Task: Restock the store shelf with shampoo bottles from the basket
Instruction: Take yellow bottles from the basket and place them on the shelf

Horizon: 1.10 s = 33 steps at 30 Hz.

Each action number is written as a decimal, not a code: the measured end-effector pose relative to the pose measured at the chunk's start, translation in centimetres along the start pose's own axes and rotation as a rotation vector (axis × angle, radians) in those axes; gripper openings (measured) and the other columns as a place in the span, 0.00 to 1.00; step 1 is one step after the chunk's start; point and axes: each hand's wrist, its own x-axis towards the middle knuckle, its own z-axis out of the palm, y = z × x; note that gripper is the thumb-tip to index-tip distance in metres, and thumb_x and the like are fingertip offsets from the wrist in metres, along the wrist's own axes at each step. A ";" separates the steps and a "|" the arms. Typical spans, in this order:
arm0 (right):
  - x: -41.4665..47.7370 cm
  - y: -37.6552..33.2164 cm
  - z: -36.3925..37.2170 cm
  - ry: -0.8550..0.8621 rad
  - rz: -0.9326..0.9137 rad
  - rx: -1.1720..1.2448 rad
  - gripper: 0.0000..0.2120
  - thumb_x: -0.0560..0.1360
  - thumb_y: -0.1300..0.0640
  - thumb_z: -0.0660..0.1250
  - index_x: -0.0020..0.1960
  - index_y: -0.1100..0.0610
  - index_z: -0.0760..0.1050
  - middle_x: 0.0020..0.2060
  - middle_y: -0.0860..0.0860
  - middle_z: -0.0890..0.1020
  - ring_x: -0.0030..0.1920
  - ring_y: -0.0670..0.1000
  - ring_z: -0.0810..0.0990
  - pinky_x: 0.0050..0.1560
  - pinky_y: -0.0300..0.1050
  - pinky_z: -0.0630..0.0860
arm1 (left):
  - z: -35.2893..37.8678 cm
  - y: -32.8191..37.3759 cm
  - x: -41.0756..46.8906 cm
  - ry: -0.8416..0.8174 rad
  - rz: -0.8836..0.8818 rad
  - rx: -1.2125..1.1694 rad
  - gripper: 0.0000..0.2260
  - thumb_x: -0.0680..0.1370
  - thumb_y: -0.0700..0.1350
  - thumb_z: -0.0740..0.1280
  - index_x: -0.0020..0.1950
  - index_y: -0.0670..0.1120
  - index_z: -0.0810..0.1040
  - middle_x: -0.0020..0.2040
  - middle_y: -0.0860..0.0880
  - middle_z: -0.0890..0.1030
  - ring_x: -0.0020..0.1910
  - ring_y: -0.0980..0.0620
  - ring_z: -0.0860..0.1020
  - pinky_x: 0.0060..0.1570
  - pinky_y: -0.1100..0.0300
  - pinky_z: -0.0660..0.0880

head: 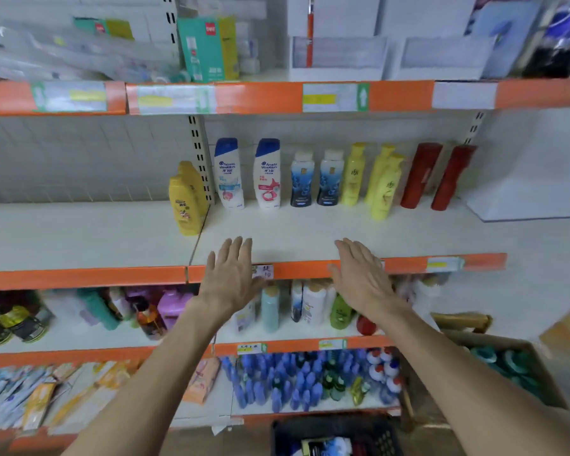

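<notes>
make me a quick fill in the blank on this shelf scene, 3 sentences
1. Both hands, left hand and right hand, are open and hold ____.
2. The two bottles at the right end of the row are ____ in colour.
3. The basket sits ____ the shelves.

Missing words: nothing; red; below

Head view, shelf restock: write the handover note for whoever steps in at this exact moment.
Left hand: open, empty, at the middle shelf's front edge.
Right hand: open, empty, at the same edge.
Done: a row of shampoo bottles stands at the back of that shelf, one yellow bottle further forward.
Left: the front of the shelf is bare; the dark basket below holds more items, too blurred to identify.
</notes>
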 end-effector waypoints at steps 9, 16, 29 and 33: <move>-15.3 10.9 -3.1 -0.042 0.062 0.007 0.22 0.80 0.51 0.58 0.72 0.55 0.64 0.69 0.54 0.72 0.70 0.55 0.66 0.67 0.51 0.64 | 3.4 13.8 -12.7 -0.166 -0.001 -0.090 0.28 0.77 0.54 0.65 0.72 0.43 0.61 0.73 0.45 0.64 0.72 0.44 0.62 0.69 0.48 0.62; -16.4 12.8 -2.1 -0.129 0.036 0.014 0.17 0.82 0.55 0.55 0.70 0.56 0.66 0.67 0.55 0.73 0.66 0.58 0.69 0.63 0.53 0.70 | 4.5 17.0 -12.2 -0.272 0.007 -0.087 0.23 0.78 0.51 0.64 0.69 0.41 0.64 0.67 0.42 0.70 0.68 0.42 0.67 0.63 0.48 0.68; -18.9 21.3 21.5 -0.586 0.160 -0.004 0.16 0.81 0.57 0.61 0.68 0.56 0.68 0.62 0.56 0.77 0.62 0.59 0.75 0.55 0.51 0.74 | 31.5 15.4 -10.8 -0.650 -0.051 -0.125 0.17 0.79 0.45 0.61 0.66 0.41 0.70 0.65 0.41 0.74 0.63 0.41 0.74 0.58 0.50 0.72; -20.0 24.8 34.5 -0.661 0.188 0.031 0.14 0.79 0.57 0.63 0.64 0.55 0.72 0.62 0.54 0.78 0.63 0.57 0.75 0.59 0.52 0.75 | 44.8 13.8 -12.3 -0.678 -0.070 -0.107 0.17 0.78 0.46 0.63 0.66 0.42 0.71 0.64 0.42 0.76 0.62 0.43 0.75 0.58 0.53 0.72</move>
